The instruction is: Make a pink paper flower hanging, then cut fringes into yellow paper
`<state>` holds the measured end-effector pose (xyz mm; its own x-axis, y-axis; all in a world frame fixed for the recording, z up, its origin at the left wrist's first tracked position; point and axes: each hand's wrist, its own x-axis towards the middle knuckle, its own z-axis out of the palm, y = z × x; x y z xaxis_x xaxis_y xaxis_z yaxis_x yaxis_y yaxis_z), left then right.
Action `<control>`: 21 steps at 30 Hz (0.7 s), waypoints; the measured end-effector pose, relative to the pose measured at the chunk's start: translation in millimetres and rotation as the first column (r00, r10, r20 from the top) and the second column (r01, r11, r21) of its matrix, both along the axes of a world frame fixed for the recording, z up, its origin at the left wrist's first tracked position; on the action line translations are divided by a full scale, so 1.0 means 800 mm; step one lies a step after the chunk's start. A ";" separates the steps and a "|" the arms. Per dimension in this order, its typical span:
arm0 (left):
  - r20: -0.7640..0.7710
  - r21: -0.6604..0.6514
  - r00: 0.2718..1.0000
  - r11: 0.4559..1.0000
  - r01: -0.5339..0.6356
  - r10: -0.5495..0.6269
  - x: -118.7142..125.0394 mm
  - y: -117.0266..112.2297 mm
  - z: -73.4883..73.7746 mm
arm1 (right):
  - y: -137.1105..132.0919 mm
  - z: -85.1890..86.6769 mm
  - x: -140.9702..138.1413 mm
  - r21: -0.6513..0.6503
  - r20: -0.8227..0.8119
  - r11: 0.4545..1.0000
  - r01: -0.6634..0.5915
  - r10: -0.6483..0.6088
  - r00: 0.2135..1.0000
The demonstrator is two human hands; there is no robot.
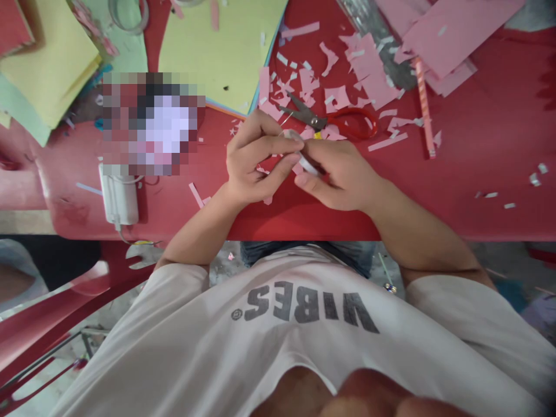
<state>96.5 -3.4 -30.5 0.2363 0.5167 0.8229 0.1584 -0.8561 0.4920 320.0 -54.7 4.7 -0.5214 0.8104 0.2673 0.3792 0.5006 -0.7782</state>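
One small, white, curved piece (309, 165), partly hidden, sits between the pinching fingers of the left hand (255, 156) and right hand (345, 171). Beyond: one pair of red-handled scissors (318, 123), one striped pencil (424, 110), many pink scraps (336, 99).

This looks like an informal papercraft workspace; whether it is in a home or a workshop cannot be told. On a glossy red table (486, 145) lie pink paper scraps (336, 99) and open scissors (316, 122), with yellow paper sheets (217, 52) on the far side, a tape roll (141, 23) at far left and a striped pencil (424, 110) to the right. Nearer, a red chair (47, 315) stands left over a littered grey floor (219, 263).
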 end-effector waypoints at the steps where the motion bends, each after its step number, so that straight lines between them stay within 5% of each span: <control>1: -0.003 0.024 0.999 0.999 -0.034 0.034 0.003 -0.003 0.002 | -0.001 0.000 -0.001 -0.025 -0.024 0.999 0.033 -0.033 0.999; 10: 0.031 -0.022 0.995 0.995 -0.097 0.098 0.012 -0.021 0.009 | -0.010 0.006 -0.014 -0.021 -0.127 0.955 0.295 -0.295 0.947; 16: 0.165 -0.248 0.986 0.969 0.016 0.026 0.022 -0.026 -0.004 | -0.010 0.005 -0.009 -0.109 -0.200 0.916 0.386 -0.401 0.894; 21: 0.357 -0.470 0.932 0.873 0.130 0.054 0.033 -0.029 -0.015 | -0.012 0.010 -0.011 -0.125 -0.220 0.916 0.380 -0.399 0.890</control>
